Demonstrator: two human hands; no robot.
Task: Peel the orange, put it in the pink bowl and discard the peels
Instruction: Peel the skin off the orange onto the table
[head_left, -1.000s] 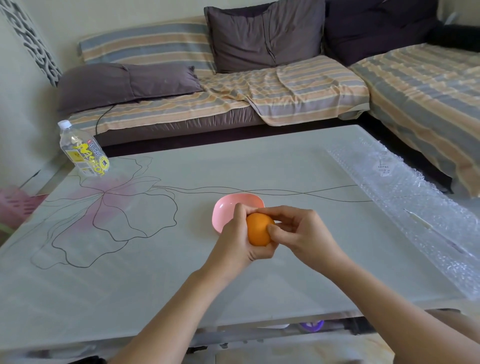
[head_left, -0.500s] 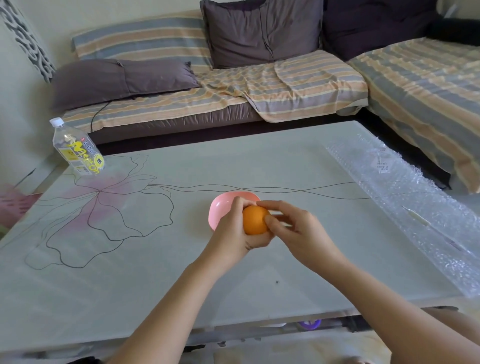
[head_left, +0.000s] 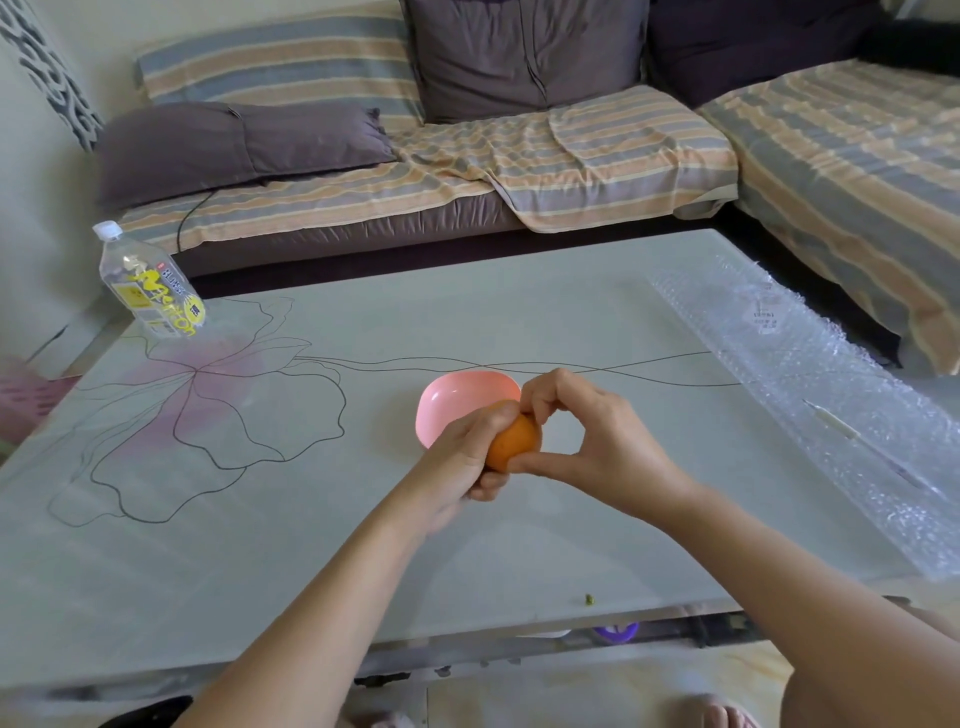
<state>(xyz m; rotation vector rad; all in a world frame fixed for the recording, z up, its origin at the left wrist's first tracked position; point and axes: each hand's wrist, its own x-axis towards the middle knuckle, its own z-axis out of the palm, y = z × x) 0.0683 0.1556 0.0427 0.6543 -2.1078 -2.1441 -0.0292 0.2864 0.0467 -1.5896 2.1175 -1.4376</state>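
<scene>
Small round orange fruit (head_left: 511, 441), skin whole on the side that shows, held up between both hands over the pale glass table top (head_left: 467, 322) with a line-drawn flower printed on it.

Left hand (head_left: 452, 460) grips the orange from the left and underneath: fingers curled below it, thumb up by its top left. Most of the fruit's left half is hidden behind this hand.

Right hand (head_left: 597, 441) pinches the orange from the right. Bent fingertips (head_left: 530, 402) press on the top of the fruit, thumb tip touches its lower right side. The palm arches away, so an open gap shows between palm and fruit.

So the orange sits at the meeting point of the two grips, its right front face exposed.

Shallow pink plastic bowl (head_left: 452, 400) rests on the table just behind and left of the orange. Its near rim is covered by the left hand and fruit. Cannot tell how high the orange is above the table.

Clear plastic bottle with yellow label and white cap (head_left: 150, 283) stands at the table's far left corner. Clear bubble wrap sheet (head_left: 810, 374) lies along the table's right edge. Tiny green speck (head_left: 589, 599) near the front edge. Striped sofa (head_left: 571, 150) with dark grey cushions (head_left: 239, 145) behind the table.
</scene>
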